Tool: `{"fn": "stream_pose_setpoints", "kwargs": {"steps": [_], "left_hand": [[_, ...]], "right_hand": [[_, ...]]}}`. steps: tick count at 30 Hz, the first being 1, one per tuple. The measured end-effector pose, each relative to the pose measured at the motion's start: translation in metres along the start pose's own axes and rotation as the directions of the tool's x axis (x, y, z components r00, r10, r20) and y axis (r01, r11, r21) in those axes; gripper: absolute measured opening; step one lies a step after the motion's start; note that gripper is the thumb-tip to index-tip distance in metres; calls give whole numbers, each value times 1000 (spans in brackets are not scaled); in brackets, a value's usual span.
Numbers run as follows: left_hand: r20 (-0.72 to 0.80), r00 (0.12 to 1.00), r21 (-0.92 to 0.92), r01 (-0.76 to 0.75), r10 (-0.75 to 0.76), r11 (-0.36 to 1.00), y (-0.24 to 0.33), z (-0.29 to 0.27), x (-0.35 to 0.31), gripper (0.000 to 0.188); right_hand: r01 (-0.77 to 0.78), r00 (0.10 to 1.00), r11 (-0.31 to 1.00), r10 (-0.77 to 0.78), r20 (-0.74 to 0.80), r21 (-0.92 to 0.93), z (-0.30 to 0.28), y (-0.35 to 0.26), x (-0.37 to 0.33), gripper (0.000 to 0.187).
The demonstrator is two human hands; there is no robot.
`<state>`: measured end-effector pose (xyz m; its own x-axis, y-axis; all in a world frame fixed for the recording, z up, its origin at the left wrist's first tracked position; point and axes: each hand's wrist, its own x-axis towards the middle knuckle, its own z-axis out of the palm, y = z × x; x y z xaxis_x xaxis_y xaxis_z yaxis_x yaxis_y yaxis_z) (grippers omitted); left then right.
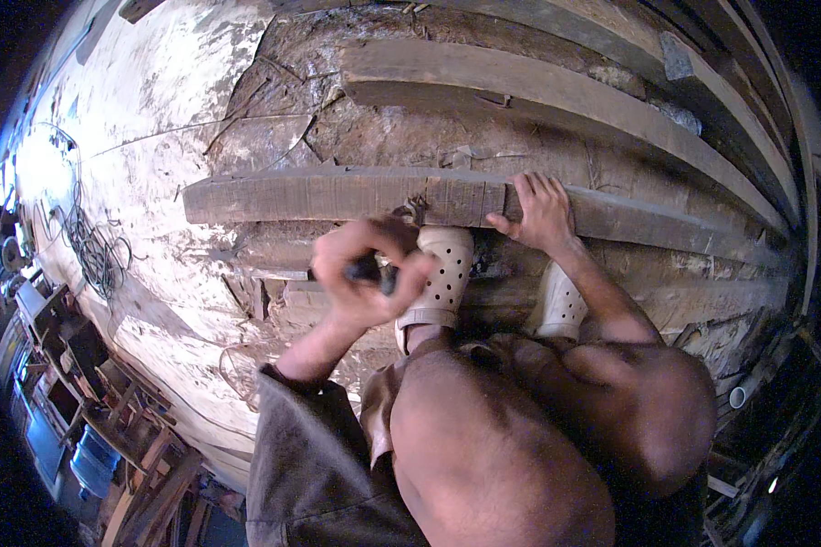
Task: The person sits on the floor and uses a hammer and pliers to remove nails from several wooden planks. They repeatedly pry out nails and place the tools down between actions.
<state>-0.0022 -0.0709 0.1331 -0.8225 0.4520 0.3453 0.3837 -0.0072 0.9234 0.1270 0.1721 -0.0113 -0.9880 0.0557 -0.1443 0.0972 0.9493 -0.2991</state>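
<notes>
A long wooden beam lies crosswise in front of me, its cut end toward the left. My left hand is closed around a dark-handled tool, somewhat blurred and mostly covered by the fingers. A small dark curved piece shows beyond the knuckles, against the beam's near side; whether it belongs to the tool I cannot tell. Farther right, my right hand rests on the beam with thumb and fingers apart, beside a dark line across the wood. My feet are in pale clogs close to the beam's near edge.
More thick beams lie beyond, running off to the right. Tangled cable sits on the pale floor at left. Wood scraps and a blue water bottle are at the lower left. A white pipe lies at right.
</notes>
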Motion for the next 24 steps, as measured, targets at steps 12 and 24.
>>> {"fn": "stream_pose_setpoints", "kwargs": {"steps": [12,24], "left_hand": [[-429,888,237,286,-164,929,-37,62,-59,34],[-31,977,367,-184,209,912,-45,47,-36,30]], "right_hand": [[-67,994,996,72,87,-57,6,-2,-8,100],[-45,999,999,45,-18,26,7,-1,-8,90]]}}
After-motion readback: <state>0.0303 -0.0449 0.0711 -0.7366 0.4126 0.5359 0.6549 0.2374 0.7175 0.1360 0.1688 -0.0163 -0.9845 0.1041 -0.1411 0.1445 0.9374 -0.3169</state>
